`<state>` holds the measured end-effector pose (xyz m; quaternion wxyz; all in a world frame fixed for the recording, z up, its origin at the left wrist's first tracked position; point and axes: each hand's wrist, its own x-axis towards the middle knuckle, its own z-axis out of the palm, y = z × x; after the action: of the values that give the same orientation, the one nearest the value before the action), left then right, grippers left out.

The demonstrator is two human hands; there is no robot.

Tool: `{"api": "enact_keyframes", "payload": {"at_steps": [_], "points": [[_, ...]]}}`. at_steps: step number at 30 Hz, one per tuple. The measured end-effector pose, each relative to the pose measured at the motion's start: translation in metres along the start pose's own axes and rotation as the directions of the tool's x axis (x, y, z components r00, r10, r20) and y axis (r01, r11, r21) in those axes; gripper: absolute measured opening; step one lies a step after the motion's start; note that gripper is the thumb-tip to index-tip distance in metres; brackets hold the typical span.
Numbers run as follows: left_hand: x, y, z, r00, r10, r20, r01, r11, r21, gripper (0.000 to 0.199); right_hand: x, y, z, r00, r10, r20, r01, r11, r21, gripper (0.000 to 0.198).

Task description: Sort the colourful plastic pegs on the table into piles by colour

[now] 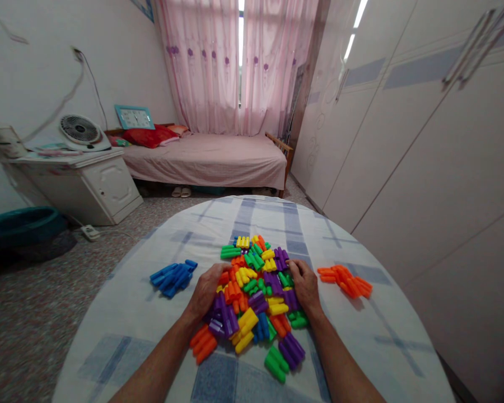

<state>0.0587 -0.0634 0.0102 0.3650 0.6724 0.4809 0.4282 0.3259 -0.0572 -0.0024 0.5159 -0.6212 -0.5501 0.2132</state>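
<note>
A heap of plastic building pieces shaped like joined tubes, in purple, yellow, green, orange and blue, lies on the round table. My left hand [208, 288] rests against the heap's left side, fingers curled beside an orange piece [224, 277]; its fingertips are partly hidden. On the opposite side, my right hand [304, 282] has its fingers bent in, close to a purple piece [281, 258]. What either hand grips, if anything, does not show. Left of the heap is a group of blue pieces [173, 278]. A group of orange pieces [346, 281] lies to the right.
A checked cloth [252, 210] covers the table [121, 313]. Beyond it stand a bed [214, 159] and pink curtains [205, 73]. White wardrobes [403, 140] line the right. A fan [82, 131] sits on a white cabinet [105, 190], near a teal bin [23, 224].
</note>
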Motion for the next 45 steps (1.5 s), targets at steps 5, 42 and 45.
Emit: {"api": "enact_keyframes", "payload": {"at_steps": [5,42,45], "points": [[0.0002,0.001,-0.0002,1.0,0.02,0.005,-0.02,1.0,0.011,0.044,0.0009,0.0041,0.0009,0.999,-0.033,-0.028,0.032,0.999,-0.021,0.032],[-0.0004,0.0026,0.0002,1.0,-0.003,0.004,0.003,1.0,-0.006,0.044,0.0016,0.0044,0.0,0.999,0.004,-0.051,-0.001,0.999,0.045,0.036],[-0.0006,0.0036,-0.0001,1.0,-0.017,0.01,0.017,1.0,-0.009,0.044,0.0014,0.0034,-0.0004,0.999,0.01,-0.043,-0.008,0.999,0.043,0.035]]}}
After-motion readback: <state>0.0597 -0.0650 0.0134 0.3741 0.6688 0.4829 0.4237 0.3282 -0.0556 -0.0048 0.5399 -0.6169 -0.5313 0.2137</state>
